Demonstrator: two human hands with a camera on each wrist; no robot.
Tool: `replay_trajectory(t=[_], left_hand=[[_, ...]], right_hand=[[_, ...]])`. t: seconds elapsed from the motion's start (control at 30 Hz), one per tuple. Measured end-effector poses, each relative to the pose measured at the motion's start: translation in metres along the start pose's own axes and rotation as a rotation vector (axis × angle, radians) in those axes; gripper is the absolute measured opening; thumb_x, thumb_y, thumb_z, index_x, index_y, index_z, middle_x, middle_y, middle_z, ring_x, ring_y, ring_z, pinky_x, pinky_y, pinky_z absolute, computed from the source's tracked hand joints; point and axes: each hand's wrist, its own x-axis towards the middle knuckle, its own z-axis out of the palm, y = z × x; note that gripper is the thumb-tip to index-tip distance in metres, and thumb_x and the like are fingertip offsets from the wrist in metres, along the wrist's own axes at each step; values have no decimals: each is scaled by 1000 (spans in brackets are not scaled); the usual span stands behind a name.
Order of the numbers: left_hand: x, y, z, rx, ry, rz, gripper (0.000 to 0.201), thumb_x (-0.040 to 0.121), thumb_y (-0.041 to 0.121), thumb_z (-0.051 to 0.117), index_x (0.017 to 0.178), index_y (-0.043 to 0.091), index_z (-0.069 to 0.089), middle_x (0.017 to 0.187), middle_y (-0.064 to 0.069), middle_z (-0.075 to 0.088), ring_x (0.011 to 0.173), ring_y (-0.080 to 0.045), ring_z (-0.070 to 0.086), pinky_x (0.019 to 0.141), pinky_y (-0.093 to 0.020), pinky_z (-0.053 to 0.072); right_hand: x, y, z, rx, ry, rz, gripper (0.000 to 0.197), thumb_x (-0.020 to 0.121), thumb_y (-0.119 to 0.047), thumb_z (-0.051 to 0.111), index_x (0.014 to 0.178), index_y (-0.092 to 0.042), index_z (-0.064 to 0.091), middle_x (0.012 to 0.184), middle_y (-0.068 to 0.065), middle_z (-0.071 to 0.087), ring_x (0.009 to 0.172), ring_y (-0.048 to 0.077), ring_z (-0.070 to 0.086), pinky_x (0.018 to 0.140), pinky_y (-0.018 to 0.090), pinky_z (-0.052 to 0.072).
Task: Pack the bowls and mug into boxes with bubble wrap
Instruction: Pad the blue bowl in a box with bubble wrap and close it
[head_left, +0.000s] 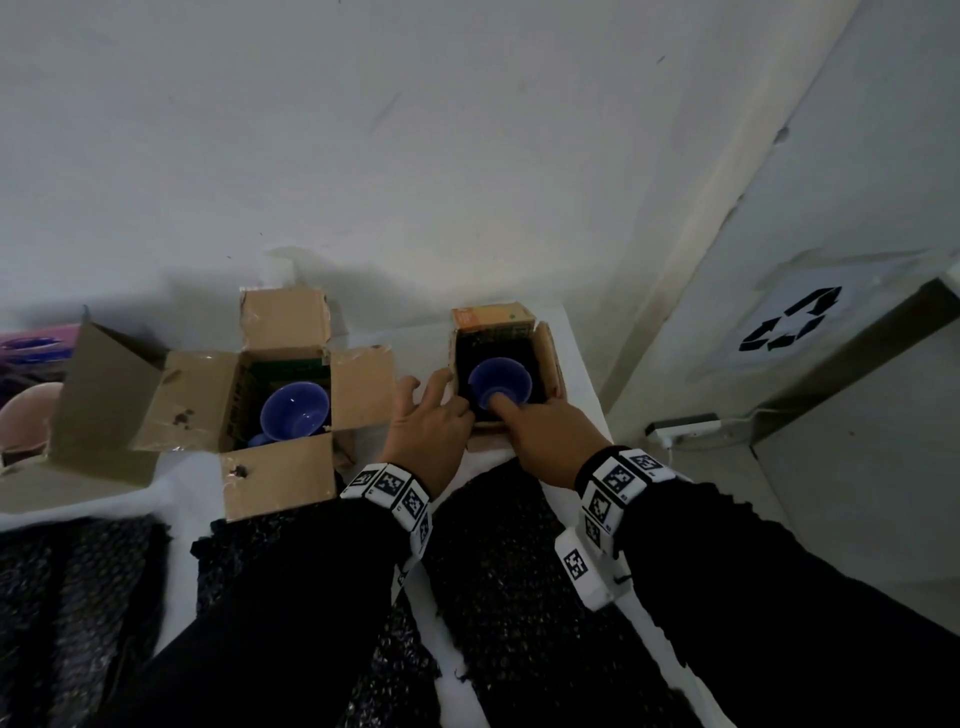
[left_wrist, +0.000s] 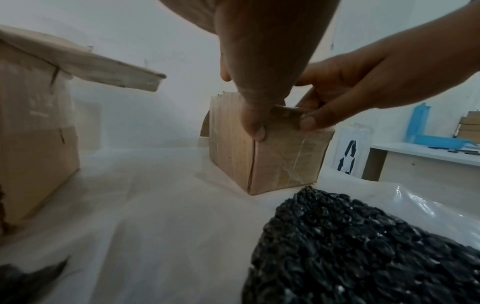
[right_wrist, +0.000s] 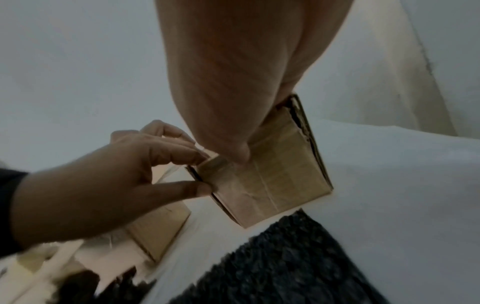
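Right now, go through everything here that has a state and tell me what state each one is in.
Small box: open, blue bowl inside on black bubble wrap.
Blue bowl: upright, right fingers inside it.
Large box: open, all flaps spread, holds blue cup.
Blue cup: upright, uncovered.
Bubble wrap sheet: lying flat on the table, unused.
Left hand: gripping the small box's near corner.
Right hand: thumb outside the box wall, fingers inside.

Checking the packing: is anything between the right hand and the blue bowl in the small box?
Nothing visible. The small box stands open, and the right hand reaches over its near edge, a finger down inside the blue bowl.
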Motion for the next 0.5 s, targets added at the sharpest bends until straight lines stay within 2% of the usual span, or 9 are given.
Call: replay_trajectory(t=[0.1, 0.13, 0.2, 0.23, 0.3, 0.33, 0.4, 0.47, 0.5], left_hand=[[1, 2, 1, -46, -13, -33, 45, 82, 23, 24, 83, 21, 69, 100, 2, 63, 126, -33, 45, 100, -52, 18], [1, 2, 2, -40, -21, -48, 43, 83, 26, 27, 87, 22, 69, 111, 0, 61, 128, -34, 41, 101, -53, 17], [2, 1, 2, 1, -20, -62, 23, 80, 28, 49, 90, 26, 69, 127, -2, 53, 130, -34, 32, 104, -55, 15], [3, -1, 1, 8, -15, -58, 17, 77, 28, 59, 90, 28, 69, 129, -3, 51, 129, -34, 29, 104, -55, 15], [3, -3, 2, 15, -43, -30, 17, 75, 26, 63, 90, 28, 69, 128, -2, 51, 129, -35, 29, 103, -56, 12], [4, -5, 2, 22, -44, -13, 19, 75, 24, 62, 93, 27, 67, 125, 0, 53, 128, -34, 32, 103, -56, 11], [3, -8, 6, 7, -29, -12, 34, 72, 23, 66, 105, 26, 61, 115, 3, 57, 122, -32, 41, 103, -55, 14], [4, -10, 11, -30, -17, -2, 47, 69, 22, 70, 114, 25, 58, 111, 4, 60, 115, -30, 46, 102, -54, 17], [5, -11, 12, -34, -17, 13, 45, 68, 23, 71, 112, 25, 60, 111, 4, 61, 114, -30, 46, 100, -53, 19]], right_hand=[[2, 1, 12, -3, 53, -13, 37, 87, -18, 53, 124, -13, 53, 87, 13, 66, 74, 34, 62, 61, 34, 36], [4, 0, 11, -7, 61, -5, 34, 89, -22, 54, 122, -14, 57, 93, 15, 67, 83, 35, 61, 64, 36, 40], [9, -2, -3, 17, 29, 17, 31, 94, -33, 49, 118, -19, 63, 102, 14, 65, 101, 35, 54, 74, 39, 46], [12, -1, -12, 34, 12, 17, 32, 96, -37, 45, 114, -20, 66, 100, 12, 64, 104, 34, 53, 75, 38, 45], [20, 1, -33, 77, 19, 39, 34, 98, -35, 40, 105, -17, 69, 89, 6, 58, 99, 28, 57, 69, 33, 40], [25, 4, -43, 135, 54, 73, 32, 98, -31, 40, 105, -16, 67, 91, 4, 57, 97, 27, 57, 70, 32, 39], [36, 14, -54, 229, 116, 114, 31, 94, -20, 42, 119, -17, 60, 116, 5, 59, 107, 25, 54, 82, 35, 43], [47, 20, -59, 237, 37, 94, 45, 89, -11, 45, 134, -19, 50, 138, 4, 51, 121, 25, 49, 99, 40, 41], [53, 23, -60, 222, -16, 79, 53, 87, -8, 48, 138, -20, 46, 143, 4, 47, 126, 25, 46, 103, 42, 39]])
